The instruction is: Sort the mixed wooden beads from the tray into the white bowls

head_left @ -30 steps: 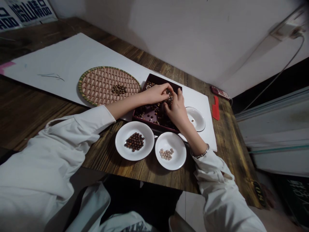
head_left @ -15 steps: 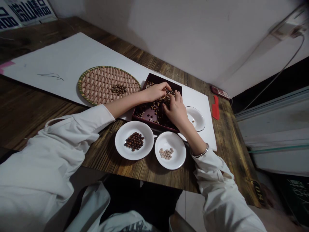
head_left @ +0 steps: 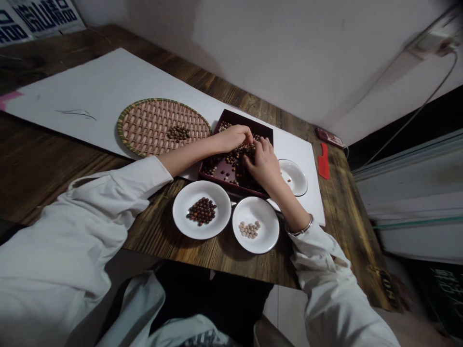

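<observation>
Both hands are over a dark red box [head_left: 265, 130] that holds many small round beads [head_left: 237, 156] in brown, dark and pale tones. My left hand [head_left: 233, 138] comes in from the left, its fingers bent down and pressed together at the beads; whatever is between the fingertips is hidden. Beside it, my right hand [head_left: 265, 164] reaches over the box's right side. Its thumb stands apart from its fingers, which touch the beads, and I see nothing held there. Near the box's front wall lie a few loose dark and pale beads.
In front stand a white bowl [head_left: 180, 219] of dark brown beads and another white bowl [head_left: 269, 236] of pale beads. A third bowl [head_left: 300, 180] is behind my right wrist. A woven tray [head_left: 144, 123] holds brown beads. A red comb-like piece [head_left: 323, 161] lies at right.
My left fingertips have curled in and drawn slightly down and left among the beads. My right hand has barely moved. Bowls and tray stand where they were.
</observation>
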`<action>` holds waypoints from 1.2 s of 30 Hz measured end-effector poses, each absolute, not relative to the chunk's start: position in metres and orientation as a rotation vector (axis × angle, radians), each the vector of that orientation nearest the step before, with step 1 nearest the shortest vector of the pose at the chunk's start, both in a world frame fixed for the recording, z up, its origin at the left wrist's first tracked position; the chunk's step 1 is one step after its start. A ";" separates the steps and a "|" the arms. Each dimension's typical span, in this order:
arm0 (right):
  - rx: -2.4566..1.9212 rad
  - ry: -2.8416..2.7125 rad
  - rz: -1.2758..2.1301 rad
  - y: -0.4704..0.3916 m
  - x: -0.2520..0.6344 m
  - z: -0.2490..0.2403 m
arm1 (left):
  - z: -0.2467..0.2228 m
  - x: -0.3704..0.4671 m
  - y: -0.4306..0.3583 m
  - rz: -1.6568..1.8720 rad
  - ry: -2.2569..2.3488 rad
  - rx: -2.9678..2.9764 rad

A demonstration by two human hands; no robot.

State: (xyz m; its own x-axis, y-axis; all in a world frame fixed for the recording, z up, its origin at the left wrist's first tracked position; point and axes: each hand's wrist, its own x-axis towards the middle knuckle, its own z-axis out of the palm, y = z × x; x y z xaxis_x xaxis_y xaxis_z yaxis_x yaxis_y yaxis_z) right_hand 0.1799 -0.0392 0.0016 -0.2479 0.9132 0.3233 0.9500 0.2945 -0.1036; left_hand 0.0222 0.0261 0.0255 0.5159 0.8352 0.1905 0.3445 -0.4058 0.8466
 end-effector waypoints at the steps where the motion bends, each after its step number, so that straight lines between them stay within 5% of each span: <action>1: -1.693 -2.249 -0.156 -0.039 0.180 0.002 | 0.026 0.022 0.026 0.778 0.974 1.995; 36: -1.693 -2.606 -0.120 -0.052 0.168 0.015 | 0.027 0.020 0.023 0.701 0.779 2.097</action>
